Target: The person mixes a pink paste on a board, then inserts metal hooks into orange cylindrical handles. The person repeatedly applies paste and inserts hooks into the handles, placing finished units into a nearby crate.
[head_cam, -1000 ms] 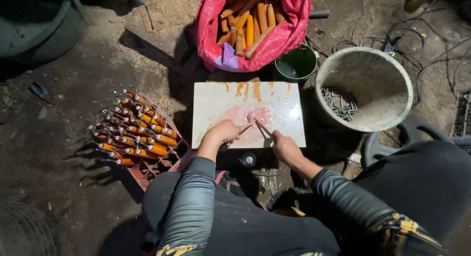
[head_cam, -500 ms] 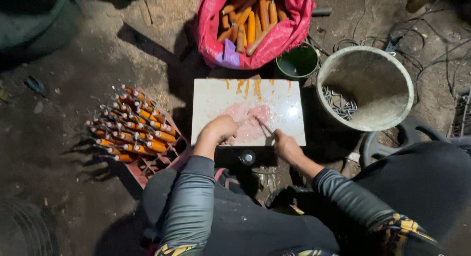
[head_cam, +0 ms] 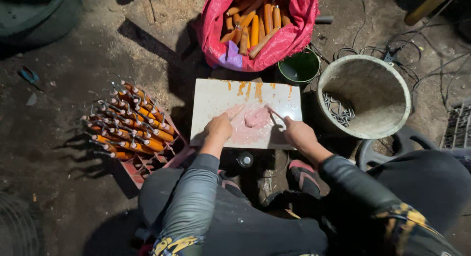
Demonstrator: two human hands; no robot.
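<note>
A person crouches over a white slab (head_cam: 216,96) on a dirt floor. A pink putty lump (head_cam: 257,117) sits at the slab's centre; it looks soft, sticky and light, best gathered from its edges. The left hand (head_cam: 219,128), at 8 o'clock from the lump, rests curled on the smear. The right hand (head_cam: 298,134), at 4 o'clock, grips a thin blade (head_cam: 275,113) touching it. A pink sack of orange handles (head_cam: 255,25) lies at 12 o'clock, a pale bucket (head_cam: 365,96) at 3, a crate of tools (head_cam: 130,128) at 9.

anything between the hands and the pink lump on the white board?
Nothing visible. The left hand rests on the board just left of the pink lump. The right hand holds a thin tool whose tip reaches the lump.
</note>
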